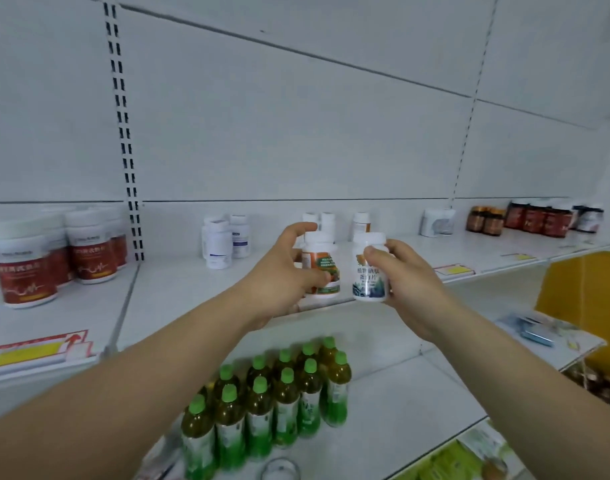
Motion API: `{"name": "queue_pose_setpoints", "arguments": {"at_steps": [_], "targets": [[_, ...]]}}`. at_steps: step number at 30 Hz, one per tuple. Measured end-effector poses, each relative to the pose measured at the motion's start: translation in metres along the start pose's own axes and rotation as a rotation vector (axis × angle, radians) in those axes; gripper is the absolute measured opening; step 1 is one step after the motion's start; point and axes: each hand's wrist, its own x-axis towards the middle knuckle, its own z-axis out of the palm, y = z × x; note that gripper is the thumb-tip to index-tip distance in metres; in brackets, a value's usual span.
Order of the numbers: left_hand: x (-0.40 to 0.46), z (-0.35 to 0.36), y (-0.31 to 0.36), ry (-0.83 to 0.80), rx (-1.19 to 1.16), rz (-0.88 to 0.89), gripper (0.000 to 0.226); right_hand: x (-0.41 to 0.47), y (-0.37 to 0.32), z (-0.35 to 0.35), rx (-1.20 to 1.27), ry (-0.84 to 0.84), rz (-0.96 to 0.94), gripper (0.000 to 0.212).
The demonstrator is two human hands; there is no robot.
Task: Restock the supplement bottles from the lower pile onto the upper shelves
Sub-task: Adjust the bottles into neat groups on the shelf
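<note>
Upper shelf [179, 289]: bare white surface between red-label jars [26, 268] at left and both hands near the front edge. Two bottles in hand. Left hand [282, 275] curls round the orange-label bottle [322, 268], thumb on its front, forefinger over the cap. Right hand [407, 282] grips the white bottle [369, 271]. Eleven green-capped drink bottles [279, 400] on the shelf below.
</note>
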Motion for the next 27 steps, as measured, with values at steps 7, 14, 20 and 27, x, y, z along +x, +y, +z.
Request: {"name": "queue_pose_setpoints", "arguments": {"at_steps": [7, 14, 20, 27], "targets": [[0.085, 0.023, -0.011, 0.034, 0.160, -0.010, 0.066, 0.076, 0.010, -0.046, -0.042, 0.050, -0.006, 0.031], [0.169, 0.046, -0.043, 0.004, 0.267, -0.046, 0.063, 0.158, 0.025, -0.083, -0.122, 0.003, 0.068, 0.029], [0.221, 0.081, -0.071, 0.001, 0.424, -0.057, 0.068, 0.228, 0.046, -0.120, -0.246, -0.074, 0.104, 0.034], [0.276, 0.123, -0.086, 0.144, 0.813, 0.018, 0.073, 0.308, 0.078, -0.174, -0.339, -0.289, 0.093, 0.027]]}}
